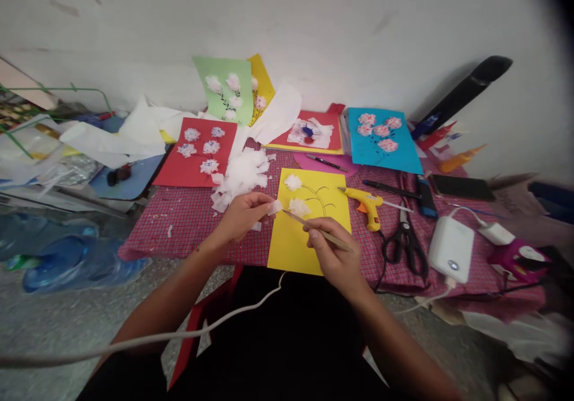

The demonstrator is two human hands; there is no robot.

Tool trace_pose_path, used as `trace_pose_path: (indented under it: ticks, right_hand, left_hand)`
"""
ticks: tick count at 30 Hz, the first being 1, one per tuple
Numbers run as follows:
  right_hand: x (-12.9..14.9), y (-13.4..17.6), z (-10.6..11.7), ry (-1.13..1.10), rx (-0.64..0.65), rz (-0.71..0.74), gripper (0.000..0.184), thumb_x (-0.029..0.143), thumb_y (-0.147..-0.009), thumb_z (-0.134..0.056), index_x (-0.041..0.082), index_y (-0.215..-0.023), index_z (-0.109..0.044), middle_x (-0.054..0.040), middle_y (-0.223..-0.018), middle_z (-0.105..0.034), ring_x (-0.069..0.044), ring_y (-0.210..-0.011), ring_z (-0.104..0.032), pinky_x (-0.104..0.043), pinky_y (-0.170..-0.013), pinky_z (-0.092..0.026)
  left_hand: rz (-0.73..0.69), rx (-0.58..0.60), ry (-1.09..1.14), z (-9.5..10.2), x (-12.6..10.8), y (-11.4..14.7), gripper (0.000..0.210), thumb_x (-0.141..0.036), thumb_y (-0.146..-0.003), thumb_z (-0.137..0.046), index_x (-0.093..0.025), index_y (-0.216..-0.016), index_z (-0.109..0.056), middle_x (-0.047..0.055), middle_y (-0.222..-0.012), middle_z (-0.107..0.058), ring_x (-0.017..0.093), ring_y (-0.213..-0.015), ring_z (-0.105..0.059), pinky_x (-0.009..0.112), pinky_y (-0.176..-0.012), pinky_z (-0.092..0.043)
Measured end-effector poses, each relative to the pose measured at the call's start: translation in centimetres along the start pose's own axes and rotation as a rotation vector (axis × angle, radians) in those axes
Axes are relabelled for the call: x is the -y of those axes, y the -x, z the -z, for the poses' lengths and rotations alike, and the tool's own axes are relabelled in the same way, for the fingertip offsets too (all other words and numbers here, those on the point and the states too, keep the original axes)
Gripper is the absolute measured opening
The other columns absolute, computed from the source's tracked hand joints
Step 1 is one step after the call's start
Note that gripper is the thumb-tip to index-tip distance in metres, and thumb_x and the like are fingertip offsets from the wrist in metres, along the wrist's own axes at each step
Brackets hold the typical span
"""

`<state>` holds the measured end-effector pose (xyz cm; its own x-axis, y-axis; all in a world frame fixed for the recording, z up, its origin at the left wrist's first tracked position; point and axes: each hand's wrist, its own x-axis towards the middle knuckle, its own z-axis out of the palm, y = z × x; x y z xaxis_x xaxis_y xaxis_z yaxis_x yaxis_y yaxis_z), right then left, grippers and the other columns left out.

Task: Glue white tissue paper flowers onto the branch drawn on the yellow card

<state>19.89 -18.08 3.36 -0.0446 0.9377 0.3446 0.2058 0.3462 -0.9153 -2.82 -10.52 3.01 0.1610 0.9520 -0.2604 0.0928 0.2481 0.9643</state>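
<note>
My left hand (248, 214) pinches a small piece of white tissue paper (275, 207) between thumb and fingers. In my right hand (334, 254) is a thin wooden stick (332, 240); its tip meets or nearly meets the tissue, and whether it is a pencil or a brush I cannot tell. Beneath lies a yellow sheet (293, 251) with drawn dark branches and two fluffy white tissue flowers, one of them the lower flower (299, 207) just beyond the stick. A heap of white tissue pieces (246, 174) sits beyond my left hand.
Right of the sheet lie a yellow glue gun (370, 205), black scissors (405, 242) and a white power bank (451, 248) with cables. Finished flower cards, including a red card (197, 153) and a blue card (383, 140), line the back. A white cable (201, 331) crosses my lap.
</note>
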Motion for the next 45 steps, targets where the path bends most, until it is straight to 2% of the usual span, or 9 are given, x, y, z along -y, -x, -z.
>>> trace_pose_path:
  ticks: [10,14,18,23,28,33,39,42,45]
  right_hand:
    - [-0.9,0.1,-0.6,0.067,0.036,-0.031,0.014,0.027,-0.098,-0.058,0.022,-0.103,-0.07,-0.0041,-0.091,-0.071,-0.017,-0.079,-0.068,-0.032,-0.071,-0.054]
    - [-1.2,0.2,-0.6,0.039,0.031,-0.044,0.014,0.027,-0.097,-0.059,0.023,-0.104,-0.07,-0.003,-0.09,-0.07,-0.016,-0.076,-0.067,-0.031,-0.069,-0.054]
    - [-1.7,0.5,-0.5,0.01,0.035,-0.059,0.015,0.027,-0.098,-0.059,0.023,-0.106,-0.07,-0.003,-0.091,-0.07,-0.016,-0.075,-0.066,-0.031,-0.07,-0.054]
    - [-1.9,0.8,-0.6,0.016,0.043,-0.055,0.016,0.028,-0.097,-0.059,0.023,-0.107,-0.071,-0.0045,-0.091,-0.071,-0.018,-0.079,-0.067,-0.032,-0.073,-0.055]
    - [-1.9,0.8,-0.5,0.023,0.047,-0.073,0.016,0.031,-0.096,-0.061,0.022,-0.104,-0.072,-0.0047,-0.087,-0.071,-0.018,-0.077,-0.067,-0.033,-0.072,-0.056]
    - [-1.8,1.1,-0.5,-0.131,-0.008,-0.215,0.019,0.036,-0.093,-0.067,0.02,-0.102,-0.074,-0.0041,-0.08,-0.073,-0.014,-0.061,-0.064,-0.028,-0.059,-0.054]
    - [-2.1,2.1,-0.4,-0.19,-0.06,-0.319,0.024,0.039,-0.091,-0.069,0.019,-0.079,-0.071,-0.0026,-0.069,-0.07,-0.013,-0.053,-0.061,-0.026,-0.051,-0.05]
    - [-2.6,2.7,-0.3,-0.315,-0.125,-0.385,0.021,0.038,-0.092,-0.068,0.018,-0.09,-0.072,-0.0002,-0.063,-0.067,-0.011,-0.048,-0.059,-0.024,-0.047,-0.047]
    - [-3.0,3.2,0.2,-0.483,-0.062,-0.412,0.018,0.036,-0.092,-0.069,0.019,-0.097,-0.073,-0.0009,-0.071,-0.071,-0.011,-0.051,-0.061,-0.024,-0.051,-0.049]
  left_hand:
    - [-0.038,0.063,-0.073,-0.8,0.3,0.8,0.022,-0.032,-0.085,-0.066,-0.017,-0.1,-0.071,0.008,-0.094,-0.077,0.015,-0.08,-0.072,0.028,-0.069,-0.058]
    - [-0.061,0.09,-0.146,-0.7,0.6,1.0,0.028,-0.022,-0.084,-0.06,-0.016,-0.109,-0.071,0.007,-0.092,-0.077,0.014,-0.075,-0.071,0.029,-0.073,-0.057]
    - [-0.135,0.139,-0.218,-0.7,0.8,1.2,0.033,-0.025,-0.083,-0.064,-0.016,-0.114,-0.069,0.006,-0.094,-0.077,0.016,-0.078,-0.071,0.029,-0.072,-0.056]
    - [-0.229,0.088,-0.395,-0.8,0.6,1.3,0.028,-0.031,-0.088,-0.063,-0.017,-0.111,-0.069,0.006,-0.097,-0.077,0.017,-0.081,-0.071,0.031,-0.073,-0.055]
    - [-0.332,0.107,-0.572,-0.7,0.4,1.5,0.029,-0.029,-0.091,-0.059,-0.019,-0.116,-0.069,0.006,-0.101,-0.078,0.017,-0.085,-0.071,0.031,-0.076,-0.055]
    - [-0.467,0.197,-0.742,-0.5,0.4,2.0,0.03,-0.028,-0.096,-0.055,-0.02,-0.122,-0.067,0.008,-0.113,-0.077,0.019,-0.095,-0.072,0.033,-0.084,-0.056]
    - [-0.599,0.328,-0.894,-1.0,1.2,3.7,0.033,-0.024,-0.1,-0.048,-0.02,-0.13,-0.061,0.01,-0.119,-0.074,0.021,-0.104,-0.072,0.035,-0.09,-0.057]
    - [-0.64,0.371,-0.948,-1.9,1.5,4.7,0.036,-0.021,-0.1,-0.046,-0.019,-0.133,-0.057,0.011,-0.113,-0.075,0.021,-0.096,-0.074,0.033,-0.082,-0.058]
    - [-0.661,0.399,-0.989,-2.5,1.7,5.2,0.038,-0.019,-0.098,-0.044,-0.018,-0.135,-0.054,0.012,-0.109,-0.076,0.021,-0.091,-0.074,0.033,-0.078,-0.058]
